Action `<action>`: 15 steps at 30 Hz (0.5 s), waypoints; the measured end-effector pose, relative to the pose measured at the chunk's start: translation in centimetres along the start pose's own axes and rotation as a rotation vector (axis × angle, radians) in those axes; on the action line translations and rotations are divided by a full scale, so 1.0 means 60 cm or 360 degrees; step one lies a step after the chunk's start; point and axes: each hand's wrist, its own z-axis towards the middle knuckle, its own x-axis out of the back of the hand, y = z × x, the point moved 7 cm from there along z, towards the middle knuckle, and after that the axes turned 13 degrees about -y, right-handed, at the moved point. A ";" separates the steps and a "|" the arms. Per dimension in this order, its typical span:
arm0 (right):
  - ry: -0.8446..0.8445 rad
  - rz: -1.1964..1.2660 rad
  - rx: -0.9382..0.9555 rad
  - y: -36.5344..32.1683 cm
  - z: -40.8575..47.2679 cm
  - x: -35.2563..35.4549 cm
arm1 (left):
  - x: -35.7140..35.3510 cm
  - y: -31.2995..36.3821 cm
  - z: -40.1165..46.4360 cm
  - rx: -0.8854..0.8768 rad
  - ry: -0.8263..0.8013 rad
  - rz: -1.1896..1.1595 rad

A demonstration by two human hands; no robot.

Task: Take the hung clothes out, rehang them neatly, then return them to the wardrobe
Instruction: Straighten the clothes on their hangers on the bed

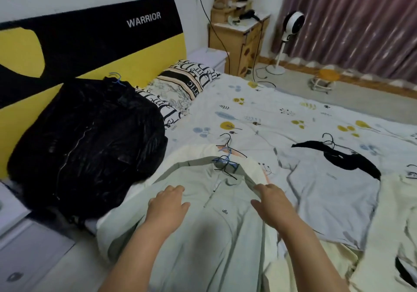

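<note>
Both hands lie flat on a pale green top point(216, 219) spread on the bed point(293, 115), the left hand point(168, 203) on one shoulder and the right hand point(272, 203) on the other, fingers straight and gripping nothing. Taking that green top as the landmark: the bed's flowered sheet runs away beyond it toward a yellow and black headboard point(90, 43). A black padded jacket point(88, 147) on a blue hanger is heaped to its left, against the headboard. To its right a grey T-shirt point(334, 201) lies flat with a black garment point(352, 158) and a wire hanger across its upper edge, and cream clothes sit further right. A cream garment point(203, 150) shows from under its collar end. At the collar itself several hangers point(225, 158), black wire and blue, are bunched together.

The top's long axis runs from the person straight away to the collar, so the hanger hooks lie just ahead of both hands, between them and slightly nearer the right one. The top looks to be on its hanger and being smoothed. The wardrobe is not in view, and picking the garment up by its hook would likely fall to the right hand.
</note>
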 end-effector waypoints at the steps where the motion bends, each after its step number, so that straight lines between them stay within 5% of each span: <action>1: -0.0016 0.0013 -0.0024 0.007 0.026 -0.002 | 0.001 -0.003 0.025 0.0002 -0.0022 0.0019; 15: -0.0177 0.0152 -0.0312 0.050 0.338 -0.085 | -0.058 -0.030 0.353 -0.0201 -0.0309 0.0334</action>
